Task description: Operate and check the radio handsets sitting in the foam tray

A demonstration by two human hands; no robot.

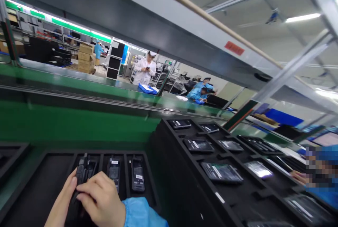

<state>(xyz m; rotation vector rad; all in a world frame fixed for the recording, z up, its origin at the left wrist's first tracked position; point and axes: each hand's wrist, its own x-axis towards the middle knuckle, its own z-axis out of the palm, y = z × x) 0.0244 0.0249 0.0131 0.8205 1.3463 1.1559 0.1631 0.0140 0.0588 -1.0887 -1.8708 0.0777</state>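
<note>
A: State of the hands?

B: Left hand point(64, 198) and right hand point(101, 197) both grasp 1 black handset point(82, 169), right fingertips against its side

A: Position of the handset?

B: At the near foam tray point(47, 184); contact with the tray cannot be determined. 2 labelled units point(137, 176) lie in slots to its right

A: Beyond?

B: A tray stack point(171, 170) at right, bearing flat devices point(221, 172); then a green panel point(79, 121); farthest, a person in a white coat point(141, 75), standing
</note>
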